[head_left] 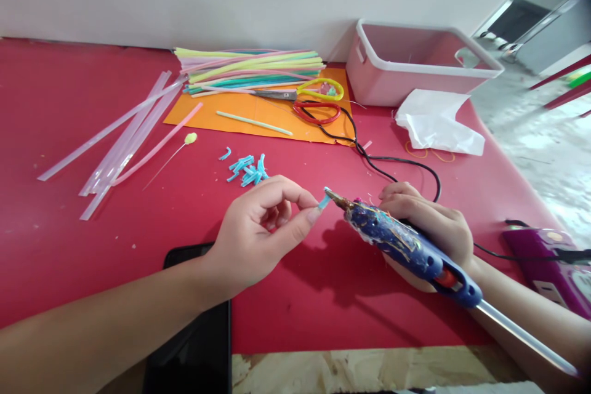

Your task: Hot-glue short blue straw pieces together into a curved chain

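Between the thumb and forefinger of my left hand (265, 231) is a short piece of blue pipe cleaner (324, 202), pinched by its lower end. My right hand (427, 228) is wrapped round a blue hot glue gun (399, 240), smeared with dried glue and loaded with a clear glue stick (526, 335). The gun's metal nozzle touches, or nearly touches, the upper end of the blue piece. Just beyond my left hand lies a small heap of cut blue pieces (249, 170). A wire with a yellow fuzzy tip (190, 138) rests left of the heap.
Pipe cleaners (249, 68) and scissors (318, 104) lie on an orange envelope (272, 123). Clear purplish strips (132, 135) are at left. A pink bin (415, 77) and white paper (438, 123) stand back right. A black cord (406, 160) crosses the red table; a phone (198, 345) lies in front.
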`<state>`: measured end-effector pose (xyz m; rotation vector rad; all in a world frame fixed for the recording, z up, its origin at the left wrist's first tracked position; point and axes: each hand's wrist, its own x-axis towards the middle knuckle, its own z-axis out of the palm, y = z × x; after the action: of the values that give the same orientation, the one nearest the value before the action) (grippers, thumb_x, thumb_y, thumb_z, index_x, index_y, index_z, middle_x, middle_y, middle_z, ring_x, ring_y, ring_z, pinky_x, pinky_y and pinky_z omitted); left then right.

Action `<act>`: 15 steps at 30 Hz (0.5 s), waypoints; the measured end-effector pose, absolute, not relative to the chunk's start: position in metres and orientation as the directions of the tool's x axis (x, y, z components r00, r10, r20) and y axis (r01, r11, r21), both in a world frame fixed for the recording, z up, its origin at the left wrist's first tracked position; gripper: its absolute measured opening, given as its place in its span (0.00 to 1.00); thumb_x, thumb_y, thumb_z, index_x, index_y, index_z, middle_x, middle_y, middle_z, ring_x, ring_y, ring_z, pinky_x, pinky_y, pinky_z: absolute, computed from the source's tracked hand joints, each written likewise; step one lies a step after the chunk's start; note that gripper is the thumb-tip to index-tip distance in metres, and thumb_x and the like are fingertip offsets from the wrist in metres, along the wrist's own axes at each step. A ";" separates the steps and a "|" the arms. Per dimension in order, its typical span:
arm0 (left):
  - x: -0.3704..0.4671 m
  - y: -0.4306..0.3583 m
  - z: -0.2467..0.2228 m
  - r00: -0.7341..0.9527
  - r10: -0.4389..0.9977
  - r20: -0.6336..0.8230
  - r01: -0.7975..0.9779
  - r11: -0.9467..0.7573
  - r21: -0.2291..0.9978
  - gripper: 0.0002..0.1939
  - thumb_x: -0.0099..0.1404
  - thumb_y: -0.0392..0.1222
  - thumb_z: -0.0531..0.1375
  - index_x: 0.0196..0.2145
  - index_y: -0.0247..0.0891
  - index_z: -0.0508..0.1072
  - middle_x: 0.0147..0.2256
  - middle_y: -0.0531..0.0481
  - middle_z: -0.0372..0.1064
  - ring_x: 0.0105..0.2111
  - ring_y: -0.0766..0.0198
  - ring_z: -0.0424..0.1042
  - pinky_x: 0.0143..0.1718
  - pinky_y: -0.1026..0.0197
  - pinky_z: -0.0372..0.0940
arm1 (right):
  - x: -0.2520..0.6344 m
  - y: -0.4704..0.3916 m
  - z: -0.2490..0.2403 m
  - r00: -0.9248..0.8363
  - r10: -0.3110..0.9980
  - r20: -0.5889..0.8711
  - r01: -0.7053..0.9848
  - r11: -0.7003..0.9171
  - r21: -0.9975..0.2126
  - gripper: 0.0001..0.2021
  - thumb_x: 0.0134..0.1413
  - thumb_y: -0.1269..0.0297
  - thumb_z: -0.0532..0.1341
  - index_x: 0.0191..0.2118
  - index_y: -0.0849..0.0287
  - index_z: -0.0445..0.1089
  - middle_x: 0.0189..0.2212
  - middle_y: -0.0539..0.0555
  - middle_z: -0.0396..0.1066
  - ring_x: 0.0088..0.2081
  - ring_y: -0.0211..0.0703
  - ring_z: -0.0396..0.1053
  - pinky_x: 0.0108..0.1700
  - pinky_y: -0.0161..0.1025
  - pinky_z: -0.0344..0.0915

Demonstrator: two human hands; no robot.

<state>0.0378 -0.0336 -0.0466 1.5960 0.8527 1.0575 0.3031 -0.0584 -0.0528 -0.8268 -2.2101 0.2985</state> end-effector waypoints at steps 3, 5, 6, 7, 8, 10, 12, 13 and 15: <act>0.037 -0.033 -0.047 0.373 0.899 0.231 0.035 -0.262 0.964 0.03 0.69 0.38 0.63 0.35 0.39 0.75 0.31 0.52 0.67 0.29 0.68 0.65 0.28 0.65 0.63 | 0.303 -0.058 -0.054 -0.504 0.646 0.573 0.468 0.762 -0.448 0.11 0.57 0.66 0.62 0.45 0.57 0.65 0.28 0.52 0.68 0.26 0.44 0.63 0.41 0.51 0.68; 0.037 -0.034 -0.047 0.376 0.895 0.238 0.033 -0.270 0.962 0.03 0.69 0.37 0.63 0.35 0.39 0.75 0.31 0.52 0.67 0.30 0.67 0.66 0.28 0.65 0.63 | 0.303 -0.058 -0.054 -0.497 0.650 0.575 0.470 0.759 -0.451 0.12 0.56 0.65 0.62 0.46 0.57 0.66 0.28 0.52 0.69 0.26 0.44 0.63 0.40 0.51 0.67; 0.038 -0.034 -0.046 0.377 0.894 0.241 0.033 -0.273 0.961 0.03 0.69 0.37 0.63 0.35 0.39 0.75 0.31 0.52 0.67 0.30 0.67 0.66 0.29 0.65 0.62 | 0.303 -0.059 -0.054 -0.494 0.654 0.573 0.475 0.755 -0.453 0.12 0.56 0.65 0.62 0.46 0.57 0.66 0.28 0.53 0.69 0.27 0.45 0.64 0.40 0.51 0.67; 0.038 -0.034 -0.046 0.379 0.893 0.243 0.034 -0.276 0.961 0.03 0.69 0.37 0.63 0.35 0.39 0.75 0.31 0.52 0.67 0.30 0.67 0.66 0.29 0.64 0.62 | 0.303 -0.059 -0.054 -0.492 0.661 0.567 0.483 0.749 -0.454 0.12 0.56 0.66 0.62 0.47 0.56 0.66 0.28 0.53 0.70 0.27 0.45 0.64 0.40 0.51 0.67; 0.038 -0.034 -0.046 0.379 0.892 0.244 0.036 -0.278 0.960 0.04 0.69 0.37 0.63 0.35 0.39 0.75 0.31 0.52 0.67 0.30 0.67 0.66 0.29 0.64 0.62 | 0.303 -0.059 -0.054 -0.492 0.667 0.560 0.492 0.743 -0.453 0.13 0.56 0.66 0.62 0.47 0.55 0.66 0.28 0.52 0.70 0.27 0.46 0.65 0.40 0.50 0.67; 0.038 -0.034 -0.047 0.384 0.890 0.244 0.043 -0.282 0.958 0.04 0.70 0.38 0.63 0.35 0.39 0.74 0.31 0.52 0.67 0.30 0.66 0.66 0.29 0.64 0.62 | 0.303 -0.059 -0.052 -0.495 0.674 0.548 0.507 0.736 -0.448 0.13 0.56 0.66 0.61 0.47 0.54 0.65 0.28 0.51 0.69 0.27 0.46 0.65 0.39 0.50 0.66; 0.038 -0.034 -0.047 0.391 0.887 0.247 0.047 -0.287 0.957 0.04 0.70 0.38 0.63 0.35 0.39 0.74 0.31 0.52 0.67 0.30 0.66 0.66 0.29 0.64 0.63 | 0.303 -0.059 -0.051 -0.502 0.672 0.544 0.516 0.738 -0.435 0.13 0.56 0.67 0.61 0.47 0.54 0.65 0.28 0.51 0.69 0.27 0.45 0.65 0.39 0.48 0.66; 0.038 -0.034 -0.047 0.394 0.884 0.252 0.046 -0.292 0.955 0.04 0.70 0.38 0.63 0.35 0.39 0.74 0.31 0.52 0.67 0.30 0.66 0.66 0.30 0.64 0.63 | 0.303 -0.058 -0.051 -0.503 0.673 0.543 0.521 0.737 -0.430 0.13 0.56 0.68 0.62 0.46 0.54 0.65 0.28 0.50 0.69 0.27 0.45 0.65 0.38 0.48 0.66; 0.037 -0.034 -0.047 0.397 0.881 0.259 0.043 -0.300 0.953 0.03 0.70 0.38 0.63 0.36 0.39 0.74 0.31 0.52 0.67 0.31 0.66 0.67 0.30 0.63 0.64 | 0.303 -0.058 -0.053 -0.489 0.685 0.540 0.537 0.725 -0.432 0.12 0.55 0.68 0.62 0.46 0.55 0.65 0.28 0.50 0.70 0.27 0.44 0.66 0.37 0.46 0.66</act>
<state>0.0369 -0.0339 -0.0466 1.6574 0.8259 1.0511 0.3030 -0.0580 -0.0526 -0.9200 -2.2105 0.2658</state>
